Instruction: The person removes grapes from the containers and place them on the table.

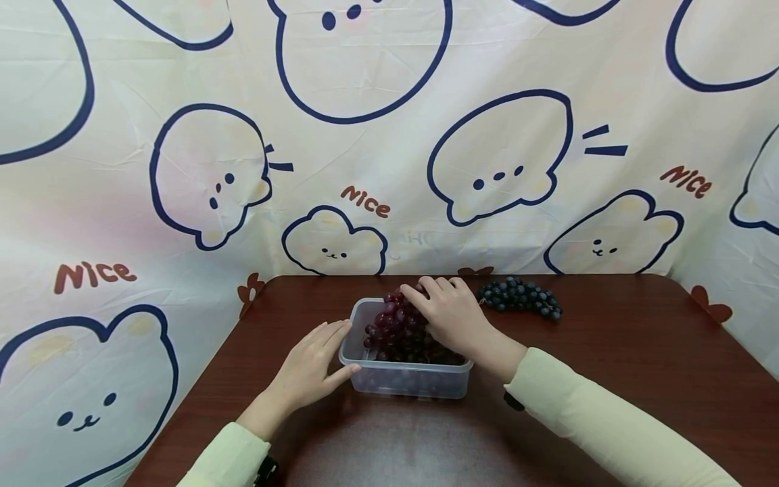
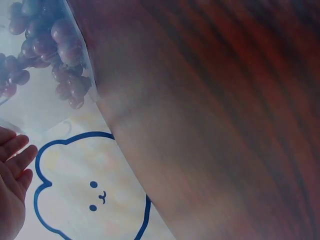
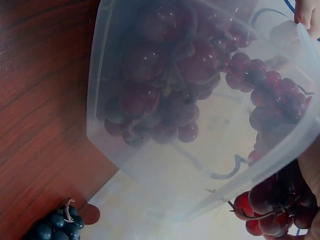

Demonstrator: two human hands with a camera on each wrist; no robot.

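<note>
A clear plastic box (image 1: 409, 384) stands on the table with red grapes (image 1: 389, 331) inside, some heaped above its rim. My right hand (image 1: 453, 314) reaches over the box's right side and grips a bunch of red grapes (image 3: 270, 210) near the top; the right wrist view shows this bunch by the rim, its stem exposed. At the box's left end, my left hand (image 1: 313, 365) rests against the rim with fingers extended, thumb at the front corner. The left wrist view catches only part of that hand (image 2: 12, 185), beside grapes (image 2: 42, 37) seen through the plastic.
A bunch of dark blue-black grapes (image 1: 520, 297) lies on the brown table (image 1: 608, 379), behind and right of the box. A cloth (image 1: 389, 155) printed with cartoon bears hangs behind the table and along both sides.
</note>
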